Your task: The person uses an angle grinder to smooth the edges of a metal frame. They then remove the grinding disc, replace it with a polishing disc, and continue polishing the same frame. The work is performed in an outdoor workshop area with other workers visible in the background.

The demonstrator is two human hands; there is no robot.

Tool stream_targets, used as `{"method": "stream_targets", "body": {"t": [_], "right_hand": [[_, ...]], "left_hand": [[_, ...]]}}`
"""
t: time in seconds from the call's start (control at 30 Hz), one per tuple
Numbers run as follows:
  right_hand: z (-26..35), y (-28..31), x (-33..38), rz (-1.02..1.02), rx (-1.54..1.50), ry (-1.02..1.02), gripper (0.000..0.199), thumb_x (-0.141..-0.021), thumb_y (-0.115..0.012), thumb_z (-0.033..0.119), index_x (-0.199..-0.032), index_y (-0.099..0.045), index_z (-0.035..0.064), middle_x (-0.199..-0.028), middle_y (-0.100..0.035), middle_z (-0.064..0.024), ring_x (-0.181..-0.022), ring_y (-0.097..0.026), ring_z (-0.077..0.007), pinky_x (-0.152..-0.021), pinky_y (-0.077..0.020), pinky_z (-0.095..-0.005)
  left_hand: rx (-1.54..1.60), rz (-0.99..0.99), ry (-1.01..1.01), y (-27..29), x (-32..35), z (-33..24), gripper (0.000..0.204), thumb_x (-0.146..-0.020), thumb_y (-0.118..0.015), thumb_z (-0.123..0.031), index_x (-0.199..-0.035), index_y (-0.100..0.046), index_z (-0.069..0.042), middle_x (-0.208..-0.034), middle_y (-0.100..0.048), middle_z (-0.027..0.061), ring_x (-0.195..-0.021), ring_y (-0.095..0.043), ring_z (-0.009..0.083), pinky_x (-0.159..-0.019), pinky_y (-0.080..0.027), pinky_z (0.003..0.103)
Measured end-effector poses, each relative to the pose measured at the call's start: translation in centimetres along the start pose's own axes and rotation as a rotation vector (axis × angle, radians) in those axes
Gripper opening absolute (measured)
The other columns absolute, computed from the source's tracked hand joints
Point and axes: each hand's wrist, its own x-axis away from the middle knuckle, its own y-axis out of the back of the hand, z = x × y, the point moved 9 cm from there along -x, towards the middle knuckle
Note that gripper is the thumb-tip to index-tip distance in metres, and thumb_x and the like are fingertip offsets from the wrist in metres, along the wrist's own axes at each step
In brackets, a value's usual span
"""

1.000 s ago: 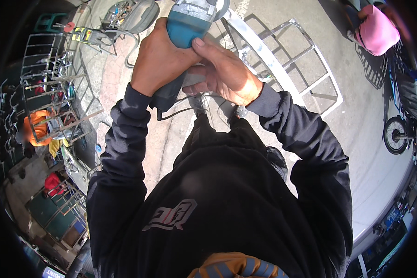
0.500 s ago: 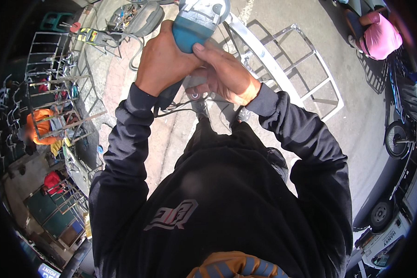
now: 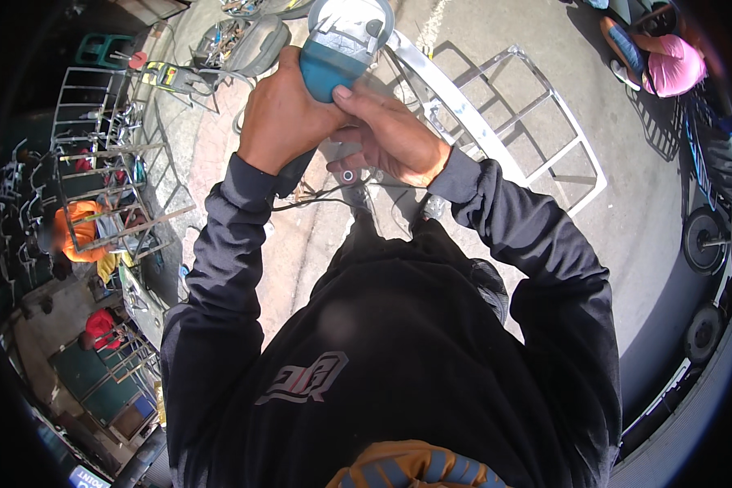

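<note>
A teal angle grinder (image 3: pixel 331 71) with a silver head and round guard is raised in front of me at the top of the view. My left hand (image 3: pixel 289 114) wraps round its body from the left. From the right, my right hand (image 3: pixel 394 134) presses its thumb on the teal housing, its other fingers curled underneath. A dark cable (image 3: pixel 321 200) runs below my hands. Just beyond the grinder, to the right, lies a pale metal frame (image 3: pixel 468 114) with crossbars. What the undersides of my fingers touch is partly hidden.
Bare metal racks (image 3: pixel 106 154) stand at the left, near a person in orange (image 3: pixel 81 230). A black tray of small parts (image 3: pixel 256 47) lies at the far left. A person in pink (image 3: pixel 677 63) crouches at the far right. Wheels (image 3: pixel 705 240) line the right edge.
The grinder and both hands have shifted slightly left. My grip looks the same. The surroundings have moved a little in view, and the vehicle at lower right has passed mostly out of sight.
</note>
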Motion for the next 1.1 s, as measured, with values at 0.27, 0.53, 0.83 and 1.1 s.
{"method": "stream_targets", "body": {"t": [0.27,0.53,0.83,1.1], "right_hand": [[-0.2,0.1,-0.2,-0.003,0.006,-0.015,0.051,-0.108,-0.056,0.045,-0.143,-0.049,0.0089,-0.134,-0.057,-0.0099,-0.113,-0.061,-0.0227,-0.085,-0.0570,-0.0471],[0.4,0.3,0.4,-0.086,0.050,0.051,0.054,-0.107,-0.054,0.053,-0.142,-0.055,0.0114,-0.132,-0.058,-0.0061,-0.112,-0.059,-0.0225,-0.087,-0.0568,-0.0460],[-1.1,1.5,1.0,-0.336,0.208,0.090,0.078,-0.103,-0.046,0.070,-0.141,-0.055,0.0026,-0.128,-0.059,-0.0114,-0.109,-0.056,-0.0204,-0.090,-0.0496,-0.0366],[-1.6,2.4,0.2,-0.422,0.225,0.082,0.072,-0.103,-0.058,0.058,-0.137,-0.053,-0.0058,-0.121,-0.064,-0.0168,-0.110,-0.060,-0.0210,-0.096,-0.0482,-0.0337]], "left_hand": [[0.002,-0.002,0.028,-0.1,-0.2,0.3,0.077,-0.070,-0.086,-0.038,-0.117,-0.054,0.013,-0.086,-0.072,0.0317,-0.084,-0.074,0.0475,-0.072,-0.059,0.048],[0.177,0.031,0.077,-0.7,-1.0,1.7,0.077,-0.066,-0.089,-0.042,-0.115,-0.059,0.009,-0.100,-0.073,0.0285,-0.092,-0.075,0.0403,-0.079,-0.059,0.044],[0.083,-0.076,0.196,-1.6,-0.7,2.0,0.068,-0.070,-0.090,-0.036,-0.116,-0.062,0.005,-0.104,-0.074,0.0228,-0.093,-0.075,0.0336,-0.081,-0.059,0.042],[1.099,-0.363,0.396,-7.8,5.1,5.9,0.039,-0.085,-0.078,-0.012,-0.117,-0.061,0.001,-0.103,-0.070,0.0068,-0.087,-0.066,0.0142,-0.077,-0.055,0.030]]}}
